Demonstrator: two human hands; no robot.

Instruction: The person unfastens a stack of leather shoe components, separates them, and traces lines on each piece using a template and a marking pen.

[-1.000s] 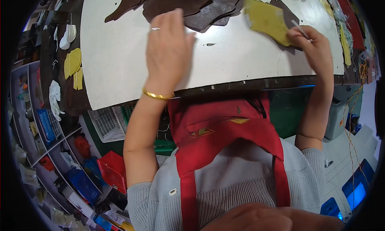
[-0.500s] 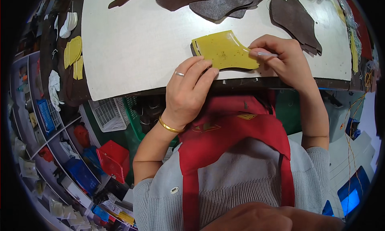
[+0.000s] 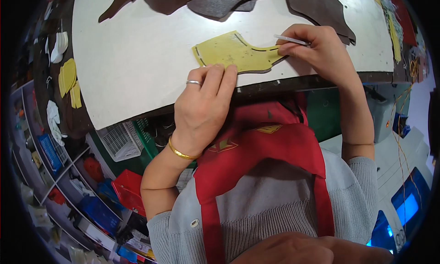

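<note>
A yellow template point(image 3: 229, 51) with slots along its edges lies on the table top near its front edge. A dark layer, like the leather pieces nearby, shows under its lower edge and through the slots. The fingers of my left hand point(image 3: 201, 99) bend over the template's lower left edge and press on it; the thumb is hidden. At the template's narrow right end, my right hand point(image 3: 316, 48) pinches a thin whitish pen point(image 3: 292, 39) between thumb and fingers. The pen slants up to the left, and my fingertips meet the template's end there.
Dark brown leather pieces point(image 3: 316, 10) and grey-black ones point(image 3: 220, 5) lie along the far side of the white table top point(image 3: 128, 76). Yellow patterns point(image 3: 68, 78) hang at the left edge. Below left are a white basket point(image 3: 120, 142), a red bin point(image 3: 128, 190) and shelves.
The pen has swung up, its free end now above the template's right end. The template's slots, pale before, now look dark. The whole view has shifted a little.
</note>
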